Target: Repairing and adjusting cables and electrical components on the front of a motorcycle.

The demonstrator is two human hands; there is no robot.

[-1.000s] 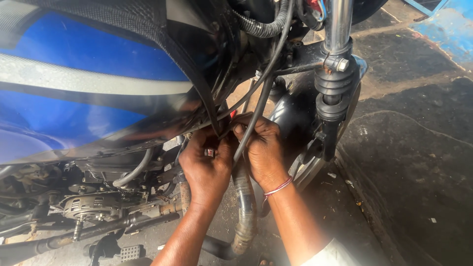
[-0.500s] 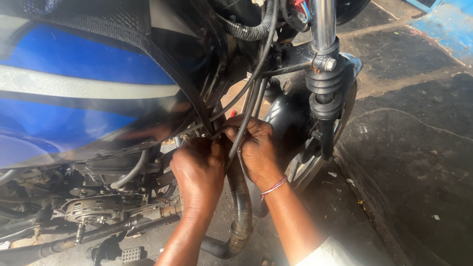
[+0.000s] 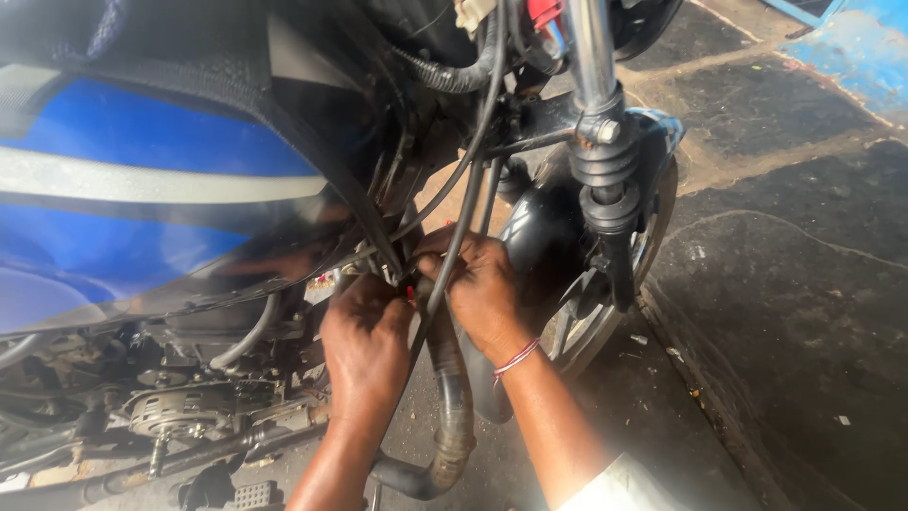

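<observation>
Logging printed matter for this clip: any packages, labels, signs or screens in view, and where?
None in view: only the motorcycle's blue fuel tank with its pale stripe, black cables, the front fork, and both hands working at the wiring below the tank.

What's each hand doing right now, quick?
Left hand: fingers curled in among the thin black cables below the blue fuel tank; grip cannot be told.
Right hand: closed, pinching those cables.

Fingertips of both hands hidden behind cables (image 3: 463, 227); blue tank (image 3: 142, 189) cut off left.
</observation>
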